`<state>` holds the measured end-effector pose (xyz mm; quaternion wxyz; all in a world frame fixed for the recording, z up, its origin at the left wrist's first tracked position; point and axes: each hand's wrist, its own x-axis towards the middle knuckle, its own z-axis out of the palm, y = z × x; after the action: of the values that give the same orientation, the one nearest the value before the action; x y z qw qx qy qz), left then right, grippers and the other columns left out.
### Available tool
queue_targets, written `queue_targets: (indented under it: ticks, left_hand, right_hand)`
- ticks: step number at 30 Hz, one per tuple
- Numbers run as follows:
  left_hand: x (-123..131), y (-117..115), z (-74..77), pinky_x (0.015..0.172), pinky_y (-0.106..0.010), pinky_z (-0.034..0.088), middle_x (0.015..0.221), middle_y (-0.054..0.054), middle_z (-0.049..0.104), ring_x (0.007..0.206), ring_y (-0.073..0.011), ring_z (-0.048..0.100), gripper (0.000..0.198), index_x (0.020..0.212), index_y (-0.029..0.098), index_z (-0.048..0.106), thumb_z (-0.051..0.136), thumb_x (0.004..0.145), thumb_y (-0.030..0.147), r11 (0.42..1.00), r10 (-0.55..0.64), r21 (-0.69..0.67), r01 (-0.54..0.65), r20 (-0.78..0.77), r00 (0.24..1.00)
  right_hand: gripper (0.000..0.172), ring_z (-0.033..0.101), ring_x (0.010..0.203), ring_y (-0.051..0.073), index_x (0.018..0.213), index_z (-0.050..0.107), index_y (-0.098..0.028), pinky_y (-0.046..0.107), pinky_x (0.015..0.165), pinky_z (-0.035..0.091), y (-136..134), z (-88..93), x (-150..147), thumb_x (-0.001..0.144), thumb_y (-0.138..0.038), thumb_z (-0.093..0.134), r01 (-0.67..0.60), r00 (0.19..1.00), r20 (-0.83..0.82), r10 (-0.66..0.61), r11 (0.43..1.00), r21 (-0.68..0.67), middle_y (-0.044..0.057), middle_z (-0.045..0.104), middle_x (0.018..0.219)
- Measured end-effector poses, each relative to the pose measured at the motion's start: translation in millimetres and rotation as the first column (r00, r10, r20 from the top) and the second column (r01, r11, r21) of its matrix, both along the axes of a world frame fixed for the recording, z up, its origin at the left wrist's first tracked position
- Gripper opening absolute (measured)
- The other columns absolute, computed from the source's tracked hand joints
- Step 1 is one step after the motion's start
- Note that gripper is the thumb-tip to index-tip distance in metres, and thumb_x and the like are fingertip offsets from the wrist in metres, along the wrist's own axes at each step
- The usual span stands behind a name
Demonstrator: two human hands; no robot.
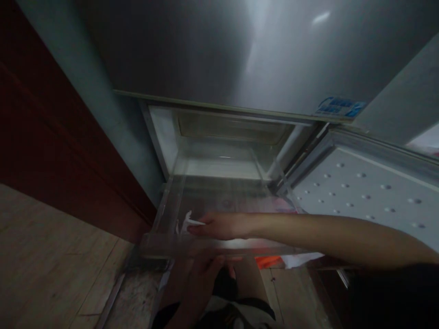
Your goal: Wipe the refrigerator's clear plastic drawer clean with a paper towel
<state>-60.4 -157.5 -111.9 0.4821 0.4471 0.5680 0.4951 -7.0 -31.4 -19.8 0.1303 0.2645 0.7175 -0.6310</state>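
A clear plastic drawer (161,246) is pulled out from the lower compartment of a fridge. My right hand (219,225) reaches across into it from the right, fingers closed on a crumpled white wipe (187,222), perhaps tissue or cloth, near the drawer's left front corner. Below the drawer's front edge, close to my knees, is my left hand (204,276). Its fingers are dim and partly behind the drawer front, so I cannot tell whether they grip it.
The fridge's lower door (360,196) stands swung out on the right, its inner panel dotted with small knobs. Above hangs the upper steel door (219,55). A dark red wooden panel (75,137) is at left. Orange and white items (269,262) lie beneath the drawer.
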Motion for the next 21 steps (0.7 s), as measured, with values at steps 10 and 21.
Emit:
queue_targets:
  ticks: [10, 21]
  left_hand:
    - [3.3, -0.7, 19.1, 0.088, -0.034, 0.047, 0.063, -0.003, 0.071, 0.074, -0.0225, 0.067, 0.044, 0.065, 0.019, 0.076, 0.044, 0.084, 0.042, 0.998, 0.055, -0.006, -0.054, 0.022, 0.998]
    - [1.9, -0.1, 9.6, 0.072, -0.03, 0.05, 0.06, -0.003, 0.071, 0.062, -0.0198, 0.064, 0.044, 0.075, 0.019, 0.078, 0.043, 0.085, 0.043, 1.0, 0.021, -0.016, -0.02, 0.065, 0.998]
  right_hand:
    - [0.047, 0.047, 0.053, 0.007, 0.086, 0.068, -0.009, 0.02, 0.055, 0.037, 19.3, -13.2, 11.3, 0.087, -0.053, 0.052, -0.066, 0.997, -0.046, 0.063, 0.995, -0.068, 0.0, 0.06, 0.062]
    - [0.048, 0.049, 0.066, 0.012, 0.085, 0.065, -0.01, 0.025, 0.064, 0.041, 52.7, -10.1, 116.0, 0.091, -0.051, 0.04, -0.207, 0.953, 0.279, 0.12, 0.929, 0.307, 0.004, 0.06, 0.075]
